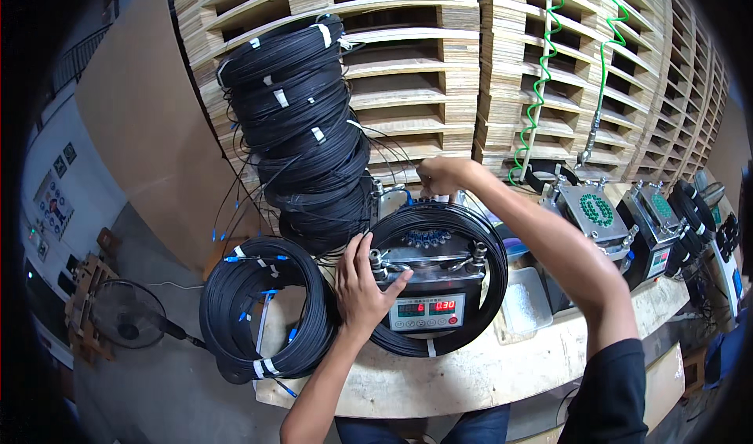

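Note:
My left hand (364, 291) lies with its fingers stretched at the left side of a bench machine (427, 271), beside a metal clamp knob and against a coil of black cable (496, 287). That coil loops around the machine, framing its lit display panel (427, 312). At the machine's far side, my right hand (449, 176) reaches down with fingers curled close together near blue connectors (420, 202). What its fingertips grip, if anything, is hidden. More blue connectors sit in an arc on top of the machine.
Left of the machine, a coil of black cable (216, 311) with blue plugs sits at the wooden table's (471, 381) edge. Behind rises a tall stack of cable coils (302, 142). A clear tray (525, 303) and other machines (592, 209) stand right. Wooden pallets (408, 91) back everything.

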Tool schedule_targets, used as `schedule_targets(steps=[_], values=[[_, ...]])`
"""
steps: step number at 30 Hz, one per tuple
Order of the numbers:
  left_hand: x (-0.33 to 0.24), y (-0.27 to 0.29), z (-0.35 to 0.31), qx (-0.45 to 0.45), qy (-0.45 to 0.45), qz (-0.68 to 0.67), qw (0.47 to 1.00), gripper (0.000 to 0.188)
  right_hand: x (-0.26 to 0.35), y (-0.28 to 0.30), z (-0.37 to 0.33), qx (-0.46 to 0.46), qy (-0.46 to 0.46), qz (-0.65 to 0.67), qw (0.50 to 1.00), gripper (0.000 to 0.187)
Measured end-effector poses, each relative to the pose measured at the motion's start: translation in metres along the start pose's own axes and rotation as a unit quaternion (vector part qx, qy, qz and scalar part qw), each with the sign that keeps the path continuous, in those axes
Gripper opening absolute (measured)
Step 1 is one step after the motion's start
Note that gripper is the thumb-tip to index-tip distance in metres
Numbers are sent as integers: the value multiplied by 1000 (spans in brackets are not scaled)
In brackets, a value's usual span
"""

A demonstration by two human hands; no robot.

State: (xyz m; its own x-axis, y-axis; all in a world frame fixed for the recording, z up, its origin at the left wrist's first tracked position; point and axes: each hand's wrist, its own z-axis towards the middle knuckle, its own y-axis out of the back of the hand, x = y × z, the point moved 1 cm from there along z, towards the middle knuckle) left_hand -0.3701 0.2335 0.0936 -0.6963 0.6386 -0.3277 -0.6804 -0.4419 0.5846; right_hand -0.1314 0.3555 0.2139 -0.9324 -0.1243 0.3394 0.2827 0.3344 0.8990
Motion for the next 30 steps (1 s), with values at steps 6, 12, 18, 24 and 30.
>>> schedule_targets(steps=[6, 12, 18, 24, 30], values=[[-15, 9, 49, -75, -69, -89, 991, 43, -55, -47, -12, -300, 85, 0, 950, 27], [15, -36, 157, 289, -89, -65, 951, 32, -27, -65, -37, -389, 56, 148, 908, 22], [-25, -62, 198, 484, -22, 110, 868, 33, -39, -70, -40, -409, 19, 178, 895, 22], [-29, -79, 212, 555, -87, 197, 803, 29, -37, -72, -37, -417, 14, 198, 887, 23], [9, -82, 225, 601, 75, 69, 793, 26, -35, -76, -30, -422, 9, 182, 888, 23]])
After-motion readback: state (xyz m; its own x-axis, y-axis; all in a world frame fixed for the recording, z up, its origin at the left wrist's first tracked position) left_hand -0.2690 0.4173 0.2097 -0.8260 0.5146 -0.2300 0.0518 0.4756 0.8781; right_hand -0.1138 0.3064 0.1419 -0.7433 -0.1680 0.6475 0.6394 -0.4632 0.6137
